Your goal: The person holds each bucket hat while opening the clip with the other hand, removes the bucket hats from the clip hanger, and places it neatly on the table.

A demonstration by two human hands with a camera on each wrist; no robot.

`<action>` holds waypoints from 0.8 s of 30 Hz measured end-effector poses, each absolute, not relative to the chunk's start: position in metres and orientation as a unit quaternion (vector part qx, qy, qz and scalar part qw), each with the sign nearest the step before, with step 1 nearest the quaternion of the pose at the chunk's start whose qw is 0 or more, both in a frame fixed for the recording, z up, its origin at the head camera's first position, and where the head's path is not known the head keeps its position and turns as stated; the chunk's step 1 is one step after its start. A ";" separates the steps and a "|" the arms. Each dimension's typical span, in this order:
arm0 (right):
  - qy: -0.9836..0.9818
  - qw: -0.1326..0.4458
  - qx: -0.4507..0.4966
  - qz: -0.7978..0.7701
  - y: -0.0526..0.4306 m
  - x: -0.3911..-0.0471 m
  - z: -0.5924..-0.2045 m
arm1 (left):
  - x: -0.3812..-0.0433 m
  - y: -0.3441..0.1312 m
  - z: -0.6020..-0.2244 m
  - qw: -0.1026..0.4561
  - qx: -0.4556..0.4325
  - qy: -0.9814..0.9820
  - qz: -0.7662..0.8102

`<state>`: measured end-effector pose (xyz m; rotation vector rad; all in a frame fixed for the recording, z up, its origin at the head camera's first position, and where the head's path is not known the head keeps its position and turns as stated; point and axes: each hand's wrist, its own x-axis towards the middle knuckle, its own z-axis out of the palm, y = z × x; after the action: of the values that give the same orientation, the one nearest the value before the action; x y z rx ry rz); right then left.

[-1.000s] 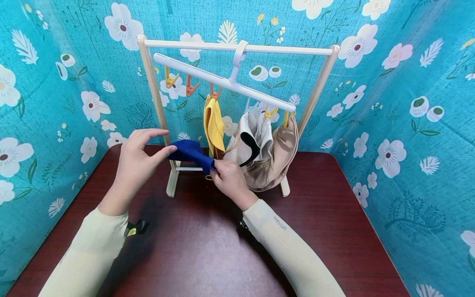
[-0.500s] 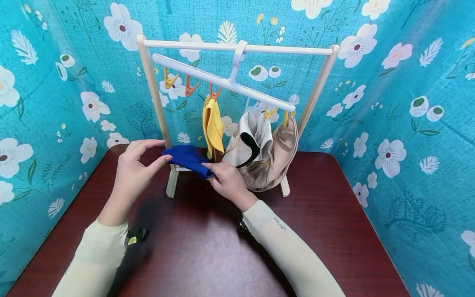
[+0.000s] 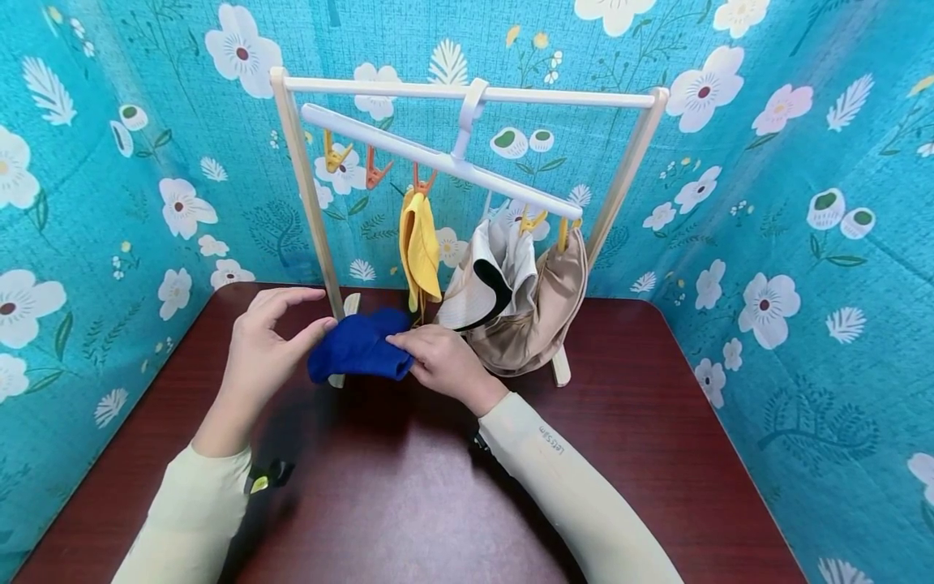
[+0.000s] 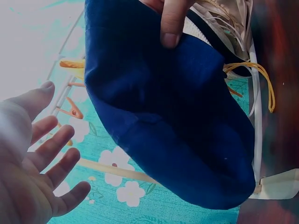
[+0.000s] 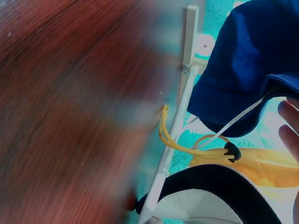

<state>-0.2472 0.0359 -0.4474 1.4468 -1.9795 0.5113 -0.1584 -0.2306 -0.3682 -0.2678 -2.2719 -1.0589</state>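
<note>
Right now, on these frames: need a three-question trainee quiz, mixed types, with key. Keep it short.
1. Which hand grips the blue cloth?
2. True or false: the yellow cloth hangs from an orange clip.
3. In the head view, which colour cloth hangs at the right end of the white hanger? A) yellow B) beige C) blue

Key
1. The right hand; the left hand holds nothing.
2. True.
3. B, the beige cloth.

Matt blue cloth (image 3: 357, 347), glossy wood-grain table (image 3: 409, 495)
</note>
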 end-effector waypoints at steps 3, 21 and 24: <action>-0.746 0.307 0.561 0.186 0.035 -0.247 -0.448 | -0.158 -0.231 -0.370 0.298 -0.103 -0.861 -0.398; -0.732 0.294 0.599 0.138 0.034 -0.249 -0.456 | -0.158 -0.228 -0.377 0.289 -0.123 -0.868 -0.385; -0.740 0.287 0.596 0.121 0.032 -0.247 -0.456 | -0.158 -0.226 -0.377 0.286 -0.126 -0.870 -0.380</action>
<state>-0.2468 0.0320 -0.4563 1.5929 -1.9766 0.3224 -0.1575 -0.2259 -0.3775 -0.3376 -2.3269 -1.0171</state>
